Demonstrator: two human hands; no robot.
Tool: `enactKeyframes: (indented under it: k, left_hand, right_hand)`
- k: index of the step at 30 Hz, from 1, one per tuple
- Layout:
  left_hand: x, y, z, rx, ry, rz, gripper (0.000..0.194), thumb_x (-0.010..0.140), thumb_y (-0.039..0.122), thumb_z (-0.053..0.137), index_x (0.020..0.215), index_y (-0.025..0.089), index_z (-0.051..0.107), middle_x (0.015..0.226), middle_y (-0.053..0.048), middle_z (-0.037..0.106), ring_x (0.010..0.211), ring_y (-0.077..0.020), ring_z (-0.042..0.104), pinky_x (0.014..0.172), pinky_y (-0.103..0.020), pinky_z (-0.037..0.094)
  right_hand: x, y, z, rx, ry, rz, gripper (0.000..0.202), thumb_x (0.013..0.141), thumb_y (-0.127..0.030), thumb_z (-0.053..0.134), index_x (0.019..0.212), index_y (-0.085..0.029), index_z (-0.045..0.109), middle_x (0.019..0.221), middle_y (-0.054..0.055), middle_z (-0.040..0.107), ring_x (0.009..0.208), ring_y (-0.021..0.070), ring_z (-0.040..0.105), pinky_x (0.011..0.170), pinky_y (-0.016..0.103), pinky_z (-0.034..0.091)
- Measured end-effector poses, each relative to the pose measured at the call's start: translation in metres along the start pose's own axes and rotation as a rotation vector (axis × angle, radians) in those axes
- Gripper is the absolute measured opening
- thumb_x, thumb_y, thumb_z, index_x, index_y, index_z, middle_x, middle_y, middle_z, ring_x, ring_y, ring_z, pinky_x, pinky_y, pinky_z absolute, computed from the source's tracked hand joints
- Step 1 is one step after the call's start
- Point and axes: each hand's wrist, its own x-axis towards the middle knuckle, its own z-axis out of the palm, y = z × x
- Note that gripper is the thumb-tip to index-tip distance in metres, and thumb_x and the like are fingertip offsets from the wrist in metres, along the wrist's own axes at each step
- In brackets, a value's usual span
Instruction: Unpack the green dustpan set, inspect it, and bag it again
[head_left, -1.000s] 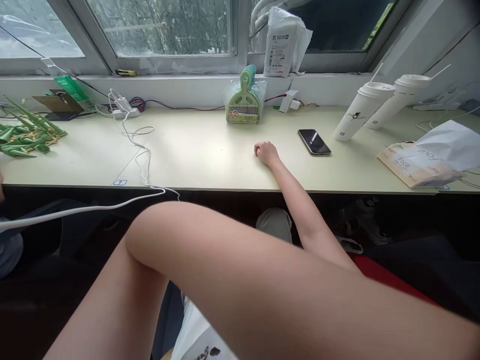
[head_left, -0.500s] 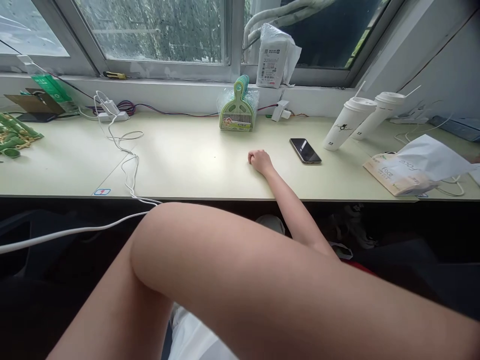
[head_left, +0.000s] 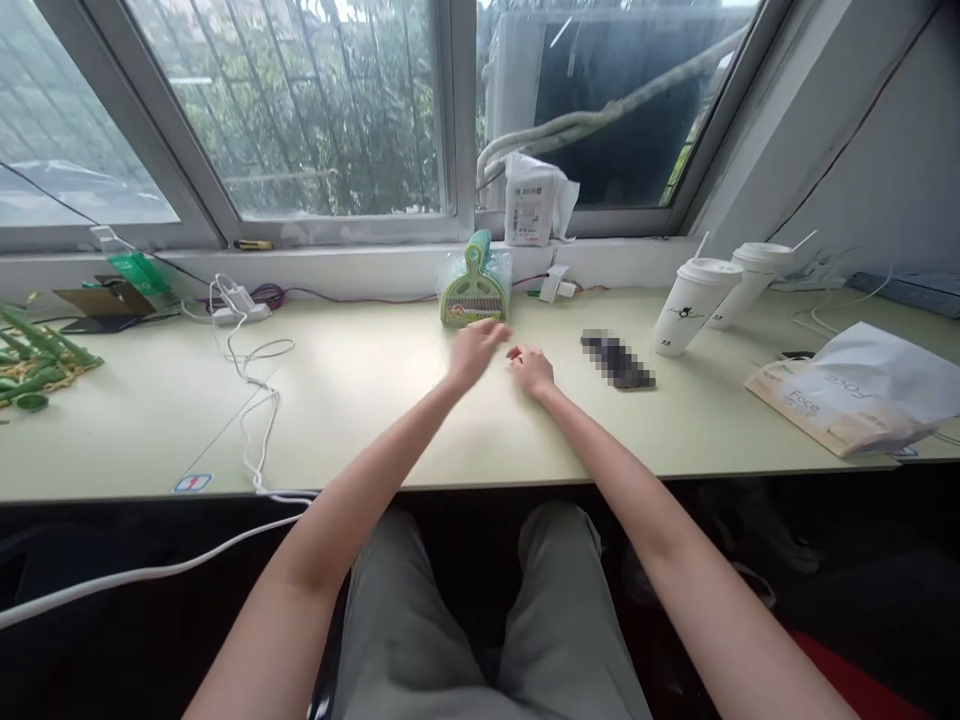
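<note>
Two lidded cups [head_left: 694, 305] are standing right of the green dustpan [head_left: 472, 293], contents hidden. The left hand [head_left: 474, 350], blurred, is hovering spread; the right hand [head_left: 531, 368] is resting loosely curled, empty.

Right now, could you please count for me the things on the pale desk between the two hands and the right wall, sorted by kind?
White paper cups with lids and straws: 2
Dark flat phone, blurred: 1
Green plastic dustpan set in clear wrap: 1
Beige tissue pack under a white bag: 1
Total: 5
</note>
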Motion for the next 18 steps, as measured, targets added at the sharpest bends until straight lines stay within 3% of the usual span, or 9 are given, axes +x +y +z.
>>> enactKeyframes:
  k: [2, 4, 7, 9, 11, 15, 18]
  left_hand:
    - [0.026, -0.017, -0.038, 0.065, 0.031, -0.007, 0.042, 0.094, 0.038, 0.046, 0.072, 0.015, 0.074, 0.069, -0.007, 0.072, 0.077, -0.0217, 0.070, 0.075, -0.031, 0.050]
    - [0.045, -0.046, -0.076, 0.183, 0.172, -0.106, 0.042, 0.090, 0.037, 0.045, 0.069, 0.016, 0.075, 0.065, -0.008, 0.071, 0.074, -0.0234, 0.069, 0.078, -0.033, 0.049]
    - [0.060, -0.092, -0.115, 0.244, 0.341, -0.252, 0.038, 0.084, 0.033, 0.045, 0.064, 0.018, 0.073, 0.076, -0.011, 0.075, 0.084, -0.0275, 0.070, 0.082, -0.036, 0.050]
    - [0.066, -0.114, -0.126, 0.151, 0.341, -0.369, 0.037, 0.080, 0.029, 0.043, 0.052, 0.020, 0.065, 0.088, -0.012, 0.077, 0.090, -0.0279, 0.070, 0.082, -0.036, 0.051]
    - [0.071, -0.125, -0.127, -0.016, 0.375, -0.330, 0.041, 0.082, 0.031, 0.038, 0.054, 0.019, 0.065, 0.098, -0.012, 0.077, 0.097, -0.0266, 0.069, 0.082, -0.035, 0.052]
    - [0.075, -0.133, -0.123, -0.010, 0.405, -0.331, 0.043, 0.087, 0.039, 0.037, 0.074, 0.017, 0.072, 0.100, -0.014, 0.075, 0.100, -0.0273, 0.067, 0.081, -0.036, 0.052]
    - [0.073, -0.133, -0.119, -0.034, 0.337, -0.344, 0.034, 0.087, 0.029, 0.038, 0.089, 0.018, 0.070, 0.102, -0.011, 0.074, 0.091, -0.0220, 0.068, 0.077, -0.033, 0.052]
  right_hand:
    - [0.024, 0.007, 0.006, 0.102, 0.081, 0.130, 0.030, 0.089, -0.013, 0.044, 0.111, -0.018, 0.064, 0.115, 0.009, 0.069, 0.109, 0.0242, 0.060, 0.087, 0.033, 0.047]
    - [0.047, 0.012, 0.015, 0.196, 0.143, 0.207, 0.028, 0.090, -0.019, 0.048, 0.116, -0.017, 0.059, 0.118, 0.010, 0.068, 0.114, 0.0259, 0.057, 0.092, 0.036, 0.045]
    - [0.079, 0.014, 0.033, 0.274, 0.186, 0.163, 0.030, 0.089, -0.030, 0.057, 0.117, -0.018, 0.055, 0.121, 0.012, 0.066, 0.117, 0.0272, 0.054, 0.095, 0.038, 0.043]
    - [0.099, 0.015, 0.044, 0.332, 0.206, 0.130, 0.036, 0.087, -0.037, 0.061, 0.117, -0.019, 0.053, 0.122, 0.012, 0.066, 0.117, 0.0274, 0.054, 0.094, 0.038, 0.042]
    - [0.118, 0.016, 0.052, 0.384, 0.261, 0.122, 0.040, 0.085, -0.041, 0.064, 0.117, -0.020, 0.052, 0.121, 0.011, 0.066, 0.117, 0.0271, 0.053, 0.093, 0.037, 0.042]
    - [0.145, 0.019, 0.062, 0.470, 0.313, 0.175, 0.034, 0.087, -0.042, 0.061, 0.113, -0.021, 0.053, 0.115, 0.009, 0.068, 0.107, 0.0237, 0.059, 0.081, 0.032, 0.043]
    - [0.154, 0.021, 0.064, 0.462, 0.251, 0.241, 0.028, 0.089, -0.042, 0.058, 0.109, -0.023, 0.055, 0.109, 0.006, 0.070, 0.095, 0.0218, 0.063, 0.070, 0.030, 0.041]
